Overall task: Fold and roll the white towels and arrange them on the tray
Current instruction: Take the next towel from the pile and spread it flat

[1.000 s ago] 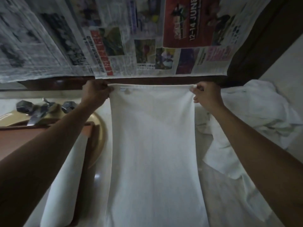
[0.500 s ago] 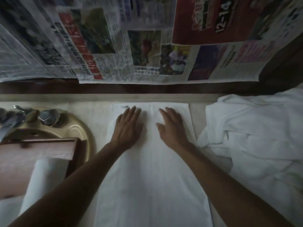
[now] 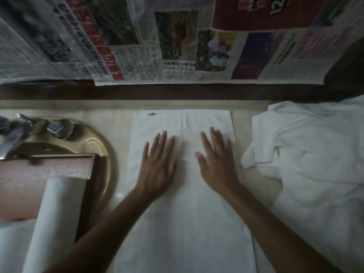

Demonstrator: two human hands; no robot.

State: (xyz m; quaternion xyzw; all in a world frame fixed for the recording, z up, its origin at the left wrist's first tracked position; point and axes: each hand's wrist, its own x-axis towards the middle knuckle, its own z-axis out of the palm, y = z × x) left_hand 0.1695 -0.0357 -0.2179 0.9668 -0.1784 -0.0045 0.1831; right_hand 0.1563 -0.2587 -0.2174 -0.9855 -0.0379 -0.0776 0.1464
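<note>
From the head camera, a long white towel [image 3: 187, 223] lies flat on the pale table [image 3: 110, 119], running lengthwise from the near edge of the picture to just short of the back ledge. Both hands rest palm-down on its far half, side by side and slightly apart. The left hand [image 3: 157, 166] has its fingers [image 3: 162, 139] straight and lightly spread, gripping nothing; the right hand [image 3: 216, 166] lies the same way, its fingers [image 3: 213, 138] straight and fanned, a little blurred. Beyond the fingertips sits the towel's far hem, with a small dark tag [image 3: 151, 114] past the left fingers. Left of the left fingers, a wooden tray [image 3: 49, 170] sits over a golden sink basin [image 3: 98, 146], and a rolled white towel [image 3: 53, 213] lies on the tray. A metal faucet [image 3: 11, 134] stands at the basin's far left. Right of the right fingers, a crumpled pile of white towels [image 3: 305, 164] lies on the table. Newspaper sheets [image 3: 137, 46] hang above the ledge.
</note>
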